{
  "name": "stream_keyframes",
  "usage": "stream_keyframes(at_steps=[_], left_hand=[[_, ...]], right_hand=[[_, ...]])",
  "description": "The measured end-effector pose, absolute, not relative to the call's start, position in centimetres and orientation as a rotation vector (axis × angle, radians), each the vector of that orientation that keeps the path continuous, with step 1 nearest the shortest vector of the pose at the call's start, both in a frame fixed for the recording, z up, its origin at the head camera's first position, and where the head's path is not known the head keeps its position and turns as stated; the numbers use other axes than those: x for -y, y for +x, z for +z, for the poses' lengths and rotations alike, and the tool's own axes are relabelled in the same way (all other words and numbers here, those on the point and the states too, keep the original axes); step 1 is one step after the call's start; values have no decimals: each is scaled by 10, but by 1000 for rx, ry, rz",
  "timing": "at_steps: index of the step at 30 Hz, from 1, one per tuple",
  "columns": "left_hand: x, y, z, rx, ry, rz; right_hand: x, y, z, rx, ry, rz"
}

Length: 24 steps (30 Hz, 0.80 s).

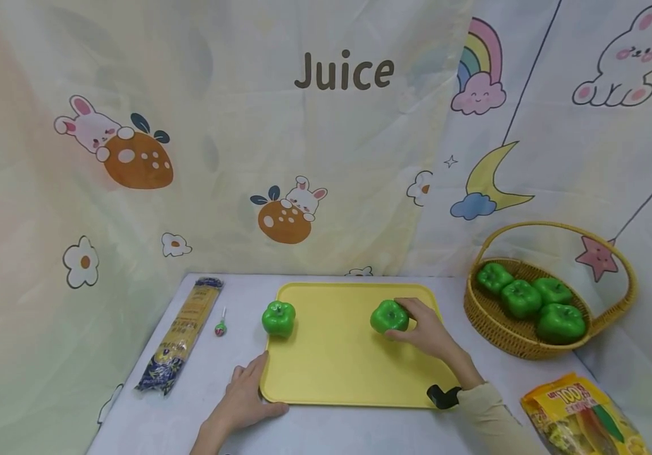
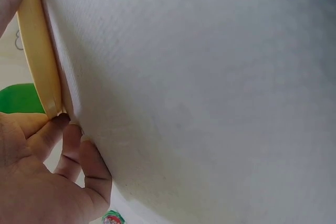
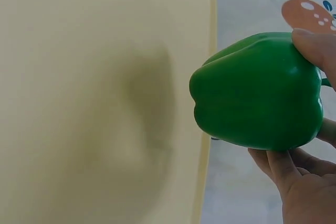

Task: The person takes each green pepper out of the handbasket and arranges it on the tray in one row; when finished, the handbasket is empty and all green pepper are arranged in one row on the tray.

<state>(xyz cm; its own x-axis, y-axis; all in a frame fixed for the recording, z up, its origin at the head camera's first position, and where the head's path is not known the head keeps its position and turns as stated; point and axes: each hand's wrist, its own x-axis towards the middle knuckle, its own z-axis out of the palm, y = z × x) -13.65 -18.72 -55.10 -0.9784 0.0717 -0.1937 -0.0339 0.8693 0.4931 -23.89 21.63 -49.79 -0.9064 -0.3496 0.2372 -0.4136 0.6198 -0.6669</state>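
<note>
My right hand (image 1: 425, 328) holds a green bell pepper (image 1: 388, 317) over the right part of a yellow tray (image 1: 337, 360). In the right wrist view, thumb and fingers grip the pepper (image 3: 257, 93) on opposite sides near its stem, and a shadow falls on the tray below it. My left hand (image 1: 243, 392) grips the tray's near left corner, its thumb along the front edge. Bent fingers (image 2: 94, 169) press against the rim in the left wrist view. Another green bell pepper (image 1: 278, 318) sits on the tray's left edge.
A wicker basket (image 1: 496, 335) with several green peppers stands at the right, its handle raised. In front of it lies a yellow snack bag (image 1: 584, 417). To the left are a long pasta packet (image 1: 181, 335) and a lollipop (image 1: 220, 328). A printed curtain (image 1: 349, 139) hangs behind.
</note>
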Motion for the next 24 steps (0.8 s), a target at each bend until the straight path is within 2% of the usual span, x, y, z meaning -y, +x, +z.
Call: stream_keyframes(at_steps=[24], left_hand=[[188, -137, -553, -2828, 19, 762]], right_hand=[[-192, -238, -516, 2827, 700, 1191]])
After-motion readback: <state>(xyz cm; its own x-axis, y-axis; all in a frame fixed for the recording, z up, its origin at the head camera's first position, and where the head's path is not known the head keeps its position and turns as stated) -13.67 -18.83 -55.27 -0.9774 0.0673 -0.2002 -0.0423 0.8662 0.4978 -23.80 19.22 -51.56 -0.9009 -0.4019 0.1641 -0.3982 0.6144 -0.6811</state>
